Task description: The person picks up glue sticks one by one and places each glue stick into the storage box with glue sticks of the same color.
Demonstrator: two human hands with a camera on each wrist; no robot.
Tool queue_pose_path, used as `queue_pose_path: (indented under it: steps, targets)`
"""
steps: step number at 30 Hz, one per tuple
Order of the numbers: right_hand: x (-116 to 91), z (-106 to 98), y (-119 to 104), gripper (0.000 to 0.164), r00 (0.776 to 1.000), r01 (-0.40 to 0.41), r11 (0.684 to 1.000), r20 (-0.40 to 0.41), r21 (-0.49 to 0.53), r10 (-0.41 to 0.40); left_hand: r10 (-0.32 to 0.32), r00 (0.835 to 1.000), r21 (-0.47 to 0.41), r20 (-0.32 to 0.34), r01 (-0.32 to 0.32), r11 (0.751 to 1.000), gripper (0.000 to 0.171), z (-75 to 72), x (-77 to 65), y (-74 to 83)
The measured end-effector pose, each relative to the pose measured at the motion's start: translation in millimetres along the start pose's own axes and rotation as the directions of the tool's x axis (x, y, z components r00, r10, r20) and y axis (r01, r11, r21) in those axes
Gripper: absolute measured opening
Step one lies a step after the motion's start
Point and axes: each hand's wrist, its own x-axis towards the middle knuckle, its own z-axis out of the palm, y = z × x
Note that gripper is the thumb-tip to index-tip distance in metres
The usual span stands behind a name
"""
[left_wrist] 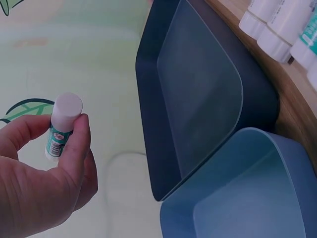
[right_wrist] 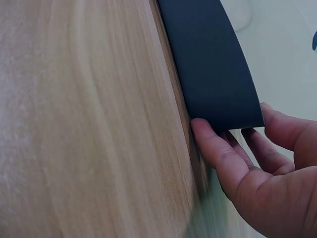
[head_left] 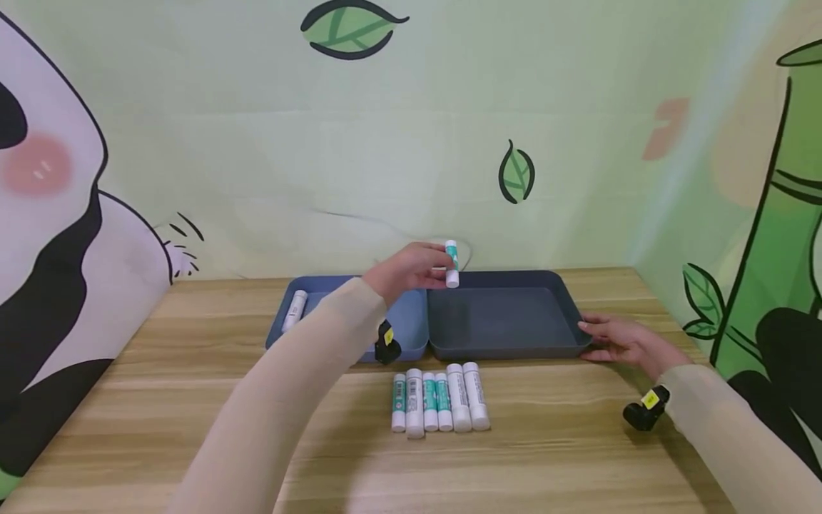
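My left hand (head_left: 411, 270) pinches a small glue stick (left_wrist: 63, 124), white with a green label, between thumb and fingers. It is held upright above the rear of the trays, near where they meet. At the far right, my right hand (head_left: 619, 341) grips the end of the dark tray (right_wrist: 213, 69), its digits spread from the rim down to the base at the corner. A larger white glue stick (head_left: 295, 309) lies in the blue tray (head_left: 414, 321), at its left end. My left forearm hides part of that tray.
In front of the trays, several glue sticks (head_left: 443, 400) lie side by side on the wooden table (head_left: 546, 450), some large and white, others small with green labels. A printed backdrop (head_left: 257, 143) stands behind the table, and a thin cable (head_left: 359, 215) shows against it.
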Motion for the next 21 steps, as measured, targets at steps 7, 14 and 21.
queue_pose_path:
  steps: [7,14,21]
  targets:
    - [1,-1,-1,0.079,1.0,0.009,0.999,-0.021,-0.053,-0.011,-0.02,1.0,-0.027,0.007,0.021,0.999,0.058,7.3,19.2,-10.9]
    - [0,0,0,0.078,1.0,-0.002,0.996,-0.031,-0.093,-0.001,-0.081,0.997,-0.017,0.004,0.081,0.997,0.048,15.4,48.2,-41.1]
    - [1,-1,1,0.077,0.999,0.001,0.997,-0.035,-0.072,-0.004,-0.083,0.997,-0.029,0.003,0.083,0.996,0.053,12.6,77.0,-47.5]
